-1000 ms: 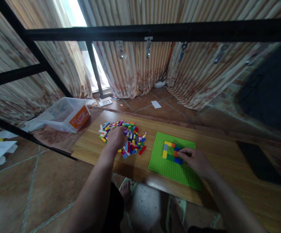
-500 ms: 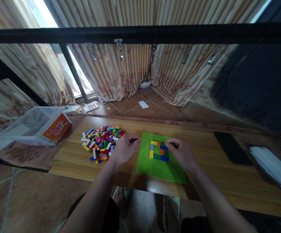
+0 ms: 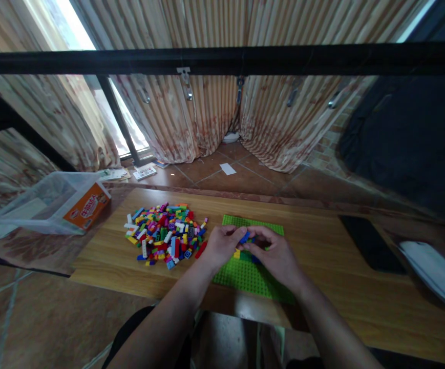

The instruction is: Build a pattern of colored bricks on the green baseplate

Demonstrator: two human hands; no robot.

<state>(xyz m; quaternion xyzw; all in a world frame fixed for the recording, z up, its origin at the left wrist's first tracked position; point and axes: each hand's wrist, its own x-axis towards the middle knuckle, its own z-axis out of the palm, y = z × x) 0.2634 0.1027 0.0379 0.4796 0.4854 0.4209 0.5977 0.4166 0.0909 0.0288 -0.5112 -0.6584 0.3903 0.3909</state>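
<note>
A small blue toy brick (image 3: 245, 237) is held up above the green baseplate (image 3: 245, 282), pinched in the fingers of my left hand (image 3: 224, 246). My right hand (image 3: 278, 251) meets it from the other side, its curled thumb and fingers closed at the same brick. Both hands hide most of the coloured bricks fixed on the baseplate; a yellow brick (image 3: 237, 254) and some blue show below the fingers. To the left of my left hand lies a heap of loose, multicoloured bricks (image 3: 164, 233).
The wooden table (image 3: 107, 256) carries a dark flat slab (image 3: 372, 243) at the right, with a white object (image 3: 433, 271) beyond it. A clear plastic bin (image 3: 53, 225) with an orange label stands left of the table. A black metal bar (image 3: 214, 61) crosses in front.
My left hand has come from the brick heap across to the baseplate, bringing a blue brick. My right hand has lifted from the built bricks and met it. The view has swung right.
</note>
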